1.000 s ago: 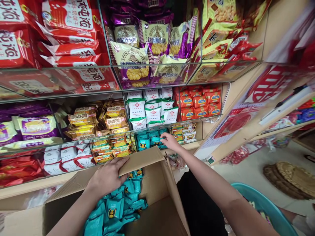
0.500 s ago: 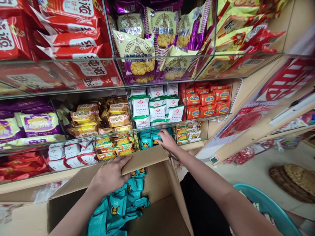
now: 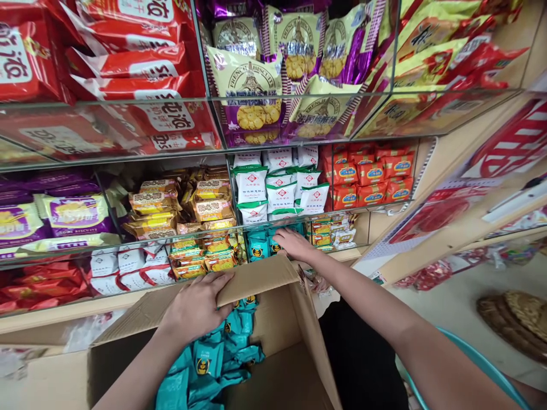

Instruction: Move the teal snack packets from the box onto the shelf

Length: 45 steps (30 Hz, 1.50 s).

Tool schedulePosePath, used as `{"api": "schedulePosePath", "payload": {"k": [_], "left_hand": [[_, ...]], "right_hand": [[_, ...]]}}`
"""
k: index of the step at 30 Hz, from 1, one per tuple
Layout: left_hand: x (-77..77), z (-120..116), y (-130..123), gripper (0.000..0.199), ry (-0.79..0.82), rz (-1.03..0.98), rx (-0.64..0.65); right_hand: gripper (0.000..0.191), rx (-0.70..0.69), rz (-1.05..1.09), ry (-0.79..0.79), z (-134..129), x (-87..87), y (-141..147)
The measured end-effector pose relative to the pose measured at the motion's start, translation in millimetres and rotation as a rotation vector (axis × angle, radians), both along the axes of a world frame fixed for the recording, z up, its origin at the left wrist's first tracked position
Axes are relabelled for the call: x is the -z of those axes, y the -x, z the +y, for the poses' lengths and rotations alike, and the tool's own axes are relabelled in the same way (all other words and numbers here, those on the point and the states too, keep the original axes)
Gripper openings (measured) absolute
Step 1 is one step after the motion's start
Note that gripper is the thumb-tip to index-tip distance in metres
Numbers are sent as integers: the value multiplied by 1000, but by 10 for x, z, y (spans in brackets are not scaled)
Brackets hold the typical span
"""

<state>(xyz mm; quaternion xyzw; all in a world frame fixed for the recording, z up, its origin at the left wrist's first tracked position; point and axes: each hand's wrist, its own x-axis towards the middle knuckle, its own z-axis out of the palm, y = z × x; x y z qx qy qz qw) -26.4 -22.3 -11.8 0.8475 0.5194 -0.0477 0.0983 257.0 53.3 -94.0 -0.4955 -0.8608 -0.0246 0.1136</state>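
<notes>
My left hand (image 3: 199, 304) grips the front flap of an open cardboard box (image 3: 258, 282), fingers over the top and thumb below. Inside the box lies a heap of small teal snack packets (image 3: 205, 361). Beyond the box, my right hand (image 3: 294, 245) reaches into a low shelf compartment. Its fingers are stretched out over the teal packets (image 3: 257, 245) there, touching the top of one; the fingertips are partly hidden.
Glass-fronted shelves hold white-green packets (image 3: 280, 193), orange-red packets (image 3: 370, 176), brown-gold packets (image 3: 211, 206) and French biscuits (image 3: 254, 94). Clear dividers separate the compartments. A teal basin (image 3: 474, 356) stands at the lower right, a woven round item (image 3: 513, 319) behind it.
My right hand's fingers have gone from curled at a teal packet to laid flatter over the packets. The left hand keeps its hold on the flap. The view has shifted slightly left.
</notes>
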Motion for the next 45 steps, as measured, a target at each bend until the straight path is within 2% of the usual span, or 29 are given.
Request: {"api": "schedulePosePath", "payload": {"k": [4, 7, 9, 14, 16, 19, 22, 28, 30, 33, 35, 36, 37, 39, 41, 42, 43, 45], "left_hand": [[-12, 1, -6, 60, 27, -4, -22], [-30, -1, -14, 59, 38, -11, -31], [-37, -5, -13, 58, 39, -11, -30], [-27, -9, 0, 60, 25, -7, -15], [-25, -9, 1, 61, 33, -3, -24], [-28, -11, -4, 61, 42, 1, -34], [-25, -13, -7, 60, 29, 4, -32], [-1, 3, 3, 58, -10, -4, 1], [-3, 9, 5, 58, -9, -2, 14], [-11, 5, 2, 57, -15, -4, 22], [-12, -9, -5, 56, -14, -16, 23], [-12, -18, -10, 55, -10, -19, 18], [-11, -28, -15, 56, -3, -19, 9], [-12, -48, -24, 56, 8, -14, -15], [-19, -70, -32, 57, 0, -14, -22], [-25, -82, -34, 57, -11, -12, -15], [-32, -95, -35, 57, -23, -8, -5], [-41, -122, -35, 58, -48, 7, 19]], "right_hand": [[36, -37, 10, -19, 63, -23, 17], [43, -122, -14, -23, 144, -31, 92], [38, -150, -45, -16, 202, -33, 148], [24, -108, -44, -7, 306, -2, 245], [25, -111, -37, -6, 318, 14, 260], [35, -114, -25, -6, 291, 16, 235], [43, -49, 30, -20, 196, 0, 141], [25, 103, 185, -97, -77, 70, -97], [20, 173, 324, -126, -165, 94, -131], [17, 335, 725, -148, -420, -2, -111], [17, 404, 976, -167, -734, -168, -35], [16, 394, 1045, -180, -927, -264, 27], [14, 347, 1060, -198, -1128, -350, 109], [12, 142, 948, -135, -1494, -438, 340], [9, -30, 749, 59, -1715, -349, 654], [12, -40, 651, 177, -1747, -239, 830], [18, 28, 601, 273, -1726, -98, 1007], [37, 335, 692, 455, -1560, 215, 1325]]}}
